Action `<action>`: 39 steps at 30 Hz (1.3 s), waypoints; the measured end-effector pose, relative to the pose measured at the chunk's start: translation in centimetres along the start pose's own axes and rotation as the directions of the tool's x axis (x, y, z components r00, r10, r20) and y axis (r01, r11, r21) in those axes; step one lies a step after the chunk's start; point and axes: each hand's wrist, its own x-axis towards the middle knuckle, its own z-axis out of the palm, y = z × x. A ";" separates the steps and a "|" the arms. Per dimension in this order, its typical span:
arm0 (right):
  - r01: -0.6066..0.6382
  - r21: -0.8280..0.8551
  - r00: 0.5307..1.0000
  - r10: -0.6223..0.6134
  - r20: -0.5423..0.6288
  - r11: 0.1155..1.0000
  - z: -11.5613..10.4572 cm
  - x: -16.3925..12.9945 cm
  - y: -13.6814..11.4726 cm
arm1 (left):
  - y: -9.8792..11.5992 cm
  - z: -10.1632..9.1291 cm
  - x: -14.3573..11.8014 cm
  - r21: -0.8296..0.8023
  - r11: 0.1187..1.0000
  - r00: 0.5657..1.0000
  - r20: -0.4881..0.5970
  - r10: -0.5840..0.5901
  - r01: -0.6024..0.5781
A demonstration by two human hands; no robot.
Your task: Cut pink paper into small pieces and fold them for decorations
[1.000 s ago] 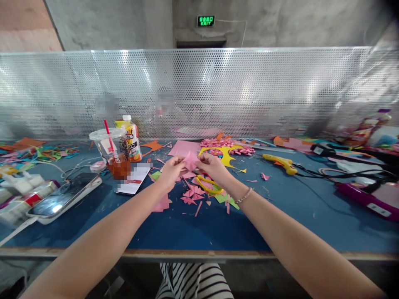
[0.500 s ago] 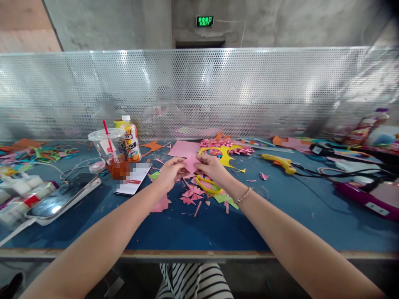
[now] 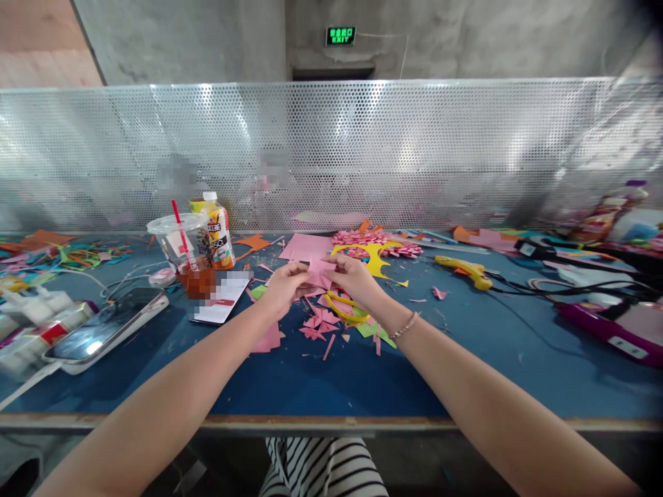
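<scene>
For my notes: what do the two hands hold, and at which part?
A small pink paper piece, pinched by left hand and right hand at opposite edges.

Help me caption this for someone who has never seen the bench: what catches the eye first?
Both hands, left hand and right hand, meet mid-table, pinching a small pink paper piece above pink scraps. Left of them stands a plastic cup with a red straw; a perforated metal screen runs behind the blue table.
</scene>
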 end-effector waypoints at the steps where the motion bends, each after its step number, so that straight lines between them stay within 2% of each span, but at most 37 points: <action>1: 0.008 -0.003 1.000 -0.008 0.003 1.000 0.0 0.0 -0.1 | -0.1 0.0 0.1 -0.021 1.000 1.000 0.012 0.016 -0.015; 5: 0.004 0.124 1.000 -0.005 0.012 0.992 0.3 0.0 0.1 | -0.2 -0.1 0.2 -0.071 0.997 0.999 0.039 0.023 -0.020; 8: -0.049 0.206 0.998 0.039 0.052 0.977 0.4 0.0 0.2 | -0.1 0.0 0.0 -0.044 0.999 0.999 0.039 0.010 -0.008; 11: -0.108 0.259 0.992 0.087 0.090 0.960 0.4 0.1 0.3 | 0.1 0.0 -0.2 -0.016 0.998 0.997 0.053 0.056 -0.056; 17: -0.168 0.372 0.985 0.137 0.109 0.913 0.2 0.1 -0.1 | 0.1 -0.1 -0.2 0.002 0.997 0.996 0.038 0.083 -0.083; 23: -0.135 0.434 0.990 0.102 0.099 0.891 0.0 0.0 -0.5 | 0.4 -0.1 -0.2 -0.004 0.994 0.993 0.053 0.105 -0.105; 25: -0.114 0.421 0.992 0.080 0.098 0.900 0.0 0.1 -0.4 | 0.5 0.0 -0.3 -0.042 0.994 0.994 0.044 0.105 -0.103; 27: -0.082 0.334 0.995 0.058 0.080 0.939 0.0 0.2 -0.3 | 0.6 0.0 -0.3 -0.054 0.992 0.993 0.037 0.113 -0.111; 30: -0.028 0.196 0.999 0.020 0.043 0.980 0.1 0.2 0.0 | 0.4 0.1 -0.3 0.035 0.993 0.992 0.048 0.114 -0.116; 33: -0.008 0.192 0.999 -0.001 0.047 0.981 0.2 0.2 0.2 | 0.2 -0.1 -0.2 0.108 0.985 0.991 0.027 0.134 -0.136; 35: 0.003 0.197 0.999 -0.013 0.052 0.980 0.1 0.2 0.3 | 0.0 -0.2 0.0 0.103 0.983 0.988 0.009 0.155 -0.155; 39: 0.038 0.180 0.997 -0.048 0.052 0.983 0.0 0.3 0.4 | -0.3 -0.5 0.2 0.081 0.982 0.985 0.041 0.169 -0.172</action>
